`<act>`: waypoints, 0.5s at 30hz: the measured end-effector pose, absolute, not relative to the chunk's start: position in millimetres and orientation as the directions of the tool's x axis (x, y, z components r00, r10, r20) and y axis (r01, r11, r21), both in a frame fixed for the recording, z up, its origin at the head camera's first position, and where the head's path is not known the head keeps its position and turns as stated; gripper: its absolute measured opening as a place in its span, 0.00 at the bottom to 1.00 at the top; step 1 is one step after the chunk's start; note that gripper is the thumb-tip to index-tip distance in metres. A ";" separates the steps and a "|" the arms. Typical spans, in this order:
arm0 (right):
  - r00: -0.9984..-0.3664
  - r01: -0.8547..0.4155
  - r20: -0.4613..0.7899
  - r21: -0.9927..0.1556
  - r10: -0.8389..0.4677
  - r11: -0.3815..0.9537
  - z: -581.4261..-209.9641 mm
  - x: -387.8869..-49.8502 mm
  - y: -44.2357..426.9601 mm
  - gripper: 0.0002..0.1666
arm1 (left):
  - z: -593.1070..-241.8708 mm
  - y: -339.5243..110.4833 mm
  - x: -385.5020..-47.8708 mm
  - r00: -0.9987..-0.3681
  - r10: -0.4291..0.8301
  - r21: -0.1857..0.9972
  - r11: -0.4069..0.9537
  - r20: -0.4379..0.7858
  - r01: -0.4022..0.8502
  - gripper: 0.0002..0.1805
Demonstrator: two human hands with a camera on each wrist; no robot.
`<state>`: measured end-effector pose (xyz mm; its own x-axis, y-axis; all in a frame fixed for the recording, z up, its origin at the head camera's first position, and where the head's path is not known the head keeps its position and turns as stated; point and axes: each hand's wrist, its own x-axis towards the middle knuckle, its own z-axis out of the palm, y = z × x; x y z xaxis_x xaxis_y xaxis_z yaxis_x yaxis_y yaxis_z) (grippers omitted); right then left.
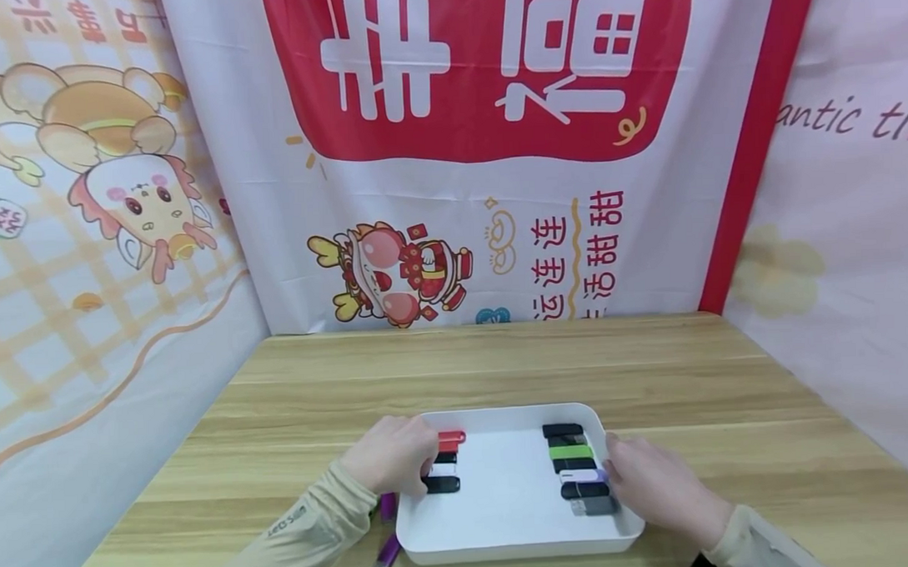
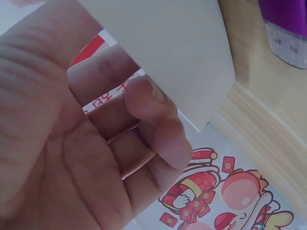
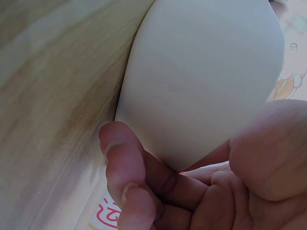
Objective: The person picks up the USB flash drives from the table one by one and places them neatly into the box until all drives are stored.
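Observation:
A white tray with rounded corners stands on the wooden table, holding USB flash drives in two columns. My left hand grips the tray's left side; in the left wrist view its curled fingers lie by the outer wall. On the opposite side, my right hand grips the rim, with fingers against the outside wall near the table. Red, white and black flash drives form the left column, among them a black one. In the right column are several more, including a green one.
A purple flash drive lies on the table left of the tray, beside another purple one partly hidden by the left sleeve. A black object shows at the right forearm. Printed cloth hangs behind the wooden table.

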<state>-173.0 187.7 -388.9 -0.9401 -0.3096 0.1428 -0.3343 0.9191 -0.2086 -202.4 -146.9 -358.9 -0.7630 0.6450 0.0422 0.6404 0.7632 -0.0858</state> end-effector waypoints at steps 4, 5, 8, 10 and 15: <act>-0.942 -0.329 0.137 -0.216 -0.305 0.919 -388.5 -171.9 187.4 0.23 | -358.9 -147.6 -202.4 -0.757 0.652 -0.083 0.758 0.048 0.647 0.19; -0.943 -0.329 0.136 -0.218 -0.305 0.919 -388.0 -171.5 187.2 0.23 | -358.9 -147.6 -202.4 -0.756 0.653 -0.082 0.757 0.049 0.648 0.19; -0.944 -0.327 0.132 -0.224 -0.304 0.918 -387.4 -170.9 187.1 0.23 | -358.3 -147.3 -202.7 -0.755 0.654 -0.079 0.756 0.047 0.650 0.19; -0.944 -0.325 0.129 -0.228 -0.302 0.918 -387.1 -170.8 187.0 0.23 | -358.0 -147.0 -202.6 -0.755 0.654 -0.075 0.756 0.046 0.650 0.19; -0.944 -0.325 0.132 -0.226 -0.302 0.918 -387.9 -171.4 186.7 0.23 | -357.9 -147.7 -202.6 -0.760 0.648 -0.067 0.761 0.047 0.645 0.18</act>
<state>-171.4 186.7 -387.9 -0.9442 -0.3018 0.1316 -0.3251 0.9183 -0.2260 -202.6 -147.7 -357.9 -0.7603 0.6480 0.0465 0.6449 0.7614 -0.0666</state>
